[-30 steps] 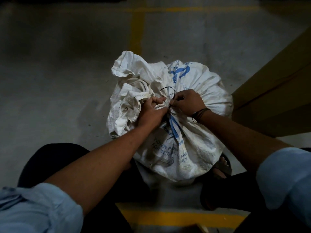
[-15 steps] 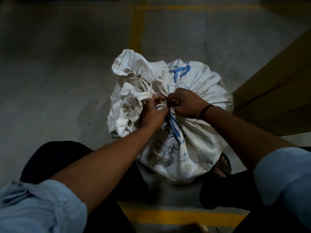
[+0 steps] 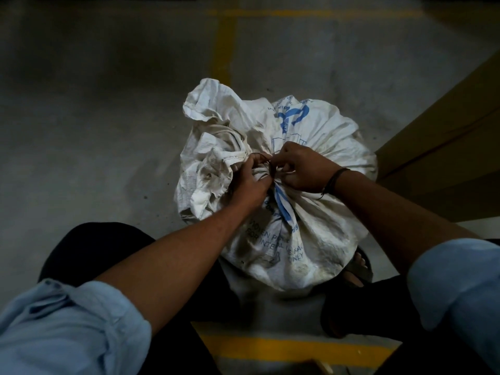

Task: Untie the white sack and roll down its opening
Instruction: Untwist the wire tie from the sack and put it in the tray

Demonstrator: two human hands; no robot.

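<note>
Working the knot: the dark cord [image 3: 271, 169] round the gathered neck [image 3: 263, 176] of the white sack [image 3: 324, 234] is being pinched from both sides. The sack is sitting on the concrete floor [image 3: 108, 131], mid-scene, with a yellow floor line [image 3: 226, 50] running off on its far side. A brown box [image 3: 446, 144] is to its right and a sandalled foot [image 3: 357, 266] is just beside its near-right edge.

The left hand [image 3: 247, 182] is being held curled on the left of the neck, fingertips closed on the cord and bunched cloth. The right hand [image 3: 303, 169] is being held curled on the right, thumb and forefinger nipping the cord. How far the knot is loosened cannot be told; the cord is too thin and dark.

Judgement: the neck is best being pinned by the left while a loop is being drawn out by the right. Slack is better being fed toward the knot, not yanked, since a hard pull risks tightening it. Roll-down is not yet being started. The loose mouth flap [image 3: 211, 109] is lying far-left.
</note>
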